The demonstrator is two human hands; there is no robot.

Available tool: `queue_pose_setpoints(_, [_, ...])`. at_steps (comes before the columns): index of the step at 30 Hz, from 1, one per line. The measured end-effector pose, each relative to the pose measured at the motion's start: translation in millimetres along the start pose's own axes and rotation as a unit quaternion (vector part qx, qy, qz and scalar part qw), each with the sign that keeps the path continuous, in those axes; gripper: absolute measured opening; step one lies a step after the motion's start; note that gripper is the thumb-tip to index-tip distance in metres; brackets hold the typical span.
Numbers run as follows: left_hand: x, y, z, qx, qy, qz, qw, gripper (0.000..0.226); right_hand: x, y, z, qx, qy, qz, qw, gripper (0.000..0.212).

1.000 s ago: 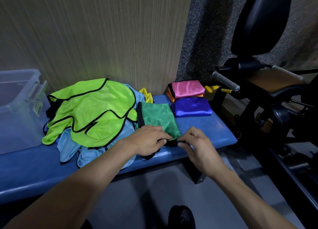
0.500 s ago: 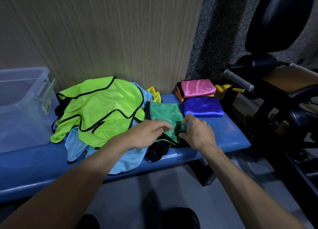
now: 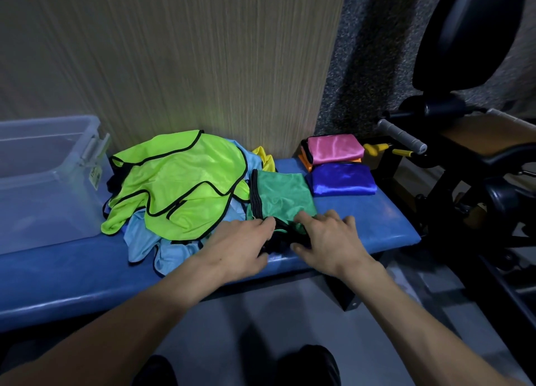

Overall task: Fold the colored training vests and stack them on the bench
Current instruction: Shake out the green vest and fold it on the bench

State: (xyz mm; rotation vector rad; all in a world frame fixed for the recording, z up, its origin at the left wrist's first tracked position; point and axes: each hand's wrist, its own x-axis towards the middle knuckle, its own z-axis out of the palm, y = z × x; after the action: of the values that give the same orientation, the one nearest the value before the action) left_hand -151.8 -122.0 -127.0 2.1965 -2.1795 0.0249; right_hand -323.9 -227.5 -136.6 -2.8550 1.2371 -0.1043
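Left hand: the left hand (image 3: 242, 248) lies palm down on the near edge of the green vest (image 3: 282, 197), fingers loosely curled, the fingertips pinching the vest's black trim; what the palm covers is hidden.
Right hand: the right hand (image 3: 327, 243) lies palm down just beside the left, fingers spread and flat, pressing the green vest's near right corner onto the counter (image 3: 371, 220); it presses rather than grips.
Green vest: partly folded into a rough rectangle of fine mesh, black binding bunched along its left edge, lying on the counter between the loose pile and the folded stacks.
Loose pile: a lime vest (image 3: 179, 182) with black piping lies spread and crumpled on top; light blue vests (image 3: 150, 240) hang out below it toward the counter's front edge; a bit of yellow vest (image 3: 265, 156) shows behind, against the wall.
Folded stacks: a shiny blue vest (image 3: 342, 179) sits folded flat at the far right of the counter; behind it a glossy pink vest (image 3: 333, 149) rests on an orange one (image 3: 306, 161), of which only an edge shows.
Counter: blue padded vinyl, smooth and slightly glossy.
Bin: a clear plastic bin (image 3: 43, 179) with a latch handle stands on the counter's left end, touching the pile; its contents cannot be made out.
Right side: black gym equipment (image 3: 470, 142) with a ribbed grey handle.
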Motion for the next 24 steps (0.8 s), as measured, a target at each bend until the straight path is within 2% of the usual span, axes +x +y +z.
queue_pose_setpoints(5, [-2.2,-1.8,6.5,-0.156,0.049,-0.021,0.986,0.016,-7.9,-11.1,8.0,-0.022,0.009,0.007,1.000,0.038])
queue_pose_setpoints(7, [-1.8,-0.9,11.2,-0.153,0.037,-0.019,0.987,0.013,-7.3,-12.0,11.6,-0.021,0.036,0.014,0.999,0.032])
queue_pose_setpoints(10, [0.7,6.9,18.1,-0.110,0.024,-0.047,0.993,0.022,-3.1,-9.8,19.0,-0.007,0.091,0.019,0.996,0.026])
queue_pose_setpoints(13, [4.7,16.7,20.8,-0.081,0.045,-0.089,0.992,0.023,2.1,-10.0,22.8,-0.016,0.105,0.024,0.994,0.035])
queue_pose_setpoints(15, [8.3,21.0,23.7,-0.063,0.050,-0.107,0.991,0.039,4.5,-9.5,26.1,-0.026,0.108,0.022,0.994,0.043])
queue_pose_setpoints(17, [12.3,22.4,27.9,-0.054,0.055,-0.116,0.990,0.044,6.0,-8.6,28.3,-0.031,0.110,0.024,0.993,0.046])
queue_pose_setpoints(21, [16.0,18.5,31.7,-0.108,0.114,-0.111,0.981,0.021,5.4,-7.3,24.1,-0.028,0.099,0.009,0.995,0.043])
queue_pose_setpoints(24, [10.6,11.4,26.3,-0.131,0.117,-0.050,0.983,0.015,2.3,-6.4,19.3,-0.036,0.066,0.004,0.997,0.043])
